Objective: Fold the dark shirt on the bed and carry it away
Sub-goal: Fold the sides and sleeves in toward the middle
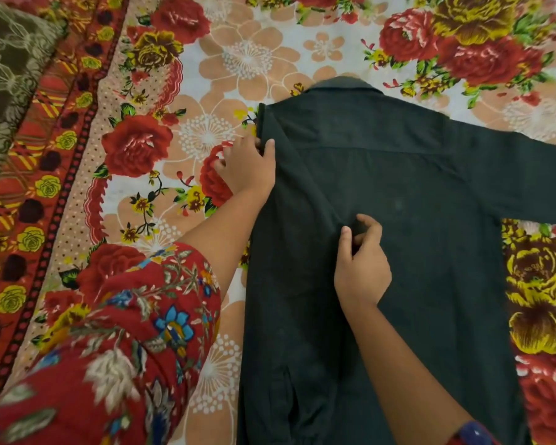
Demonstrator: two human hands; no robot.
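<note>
Progress: my left hand (247,165) and right hand (361,268) pinch the folded-in side of the dark collared cloth shirt (414,187); outstretched sleeve (520,175) and carrying are outstanding.

Left of the dark shirt (414,187), the bed (206,75) lies flat and open as far as the olive cushion (10,75), which rises at the far-left corner. Beyond the collar there is open sheet too. The shirt's outstretched sleeve (527,181) bars the right side (it runs off the frame). The left hand (247,168) and its forearm cross the lane beside the shirt's left edge. The right hand (361,268) and forearm lie over the shirt's middle and lower part.
</note>
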